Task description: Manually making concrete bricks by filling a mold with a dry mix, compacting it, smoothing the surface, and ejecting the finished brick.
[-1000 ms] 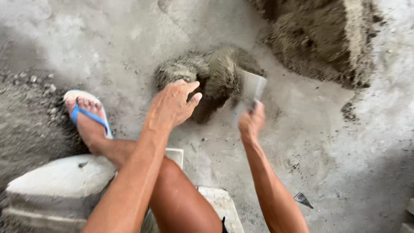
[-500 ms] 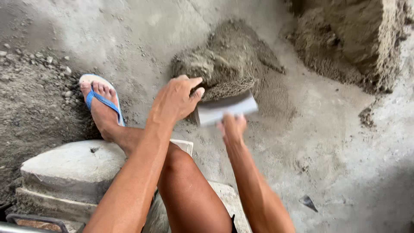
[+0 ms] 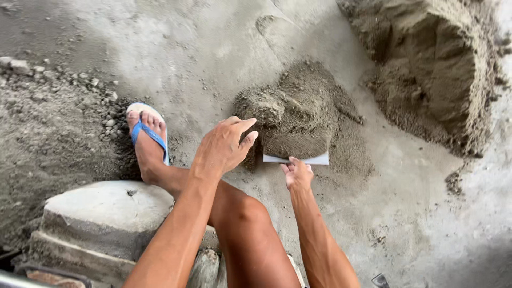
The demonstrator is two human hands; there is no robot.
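**Trowel blade lowered flat under damp mortar mound**

Since earlier, right hand has tipped the pale flat trowel level; fingers clamp its handle. Grainy grey mortar mound sits just beyond. Left hand, fingers loosely together, hovers beside it.

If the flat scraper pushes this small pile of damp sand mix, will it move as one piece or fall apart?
The small pile looks clumpy and damp, so it would probably crumble into lumps. It seems heavy for its size. The thin scraper in the right hand looks stiff.
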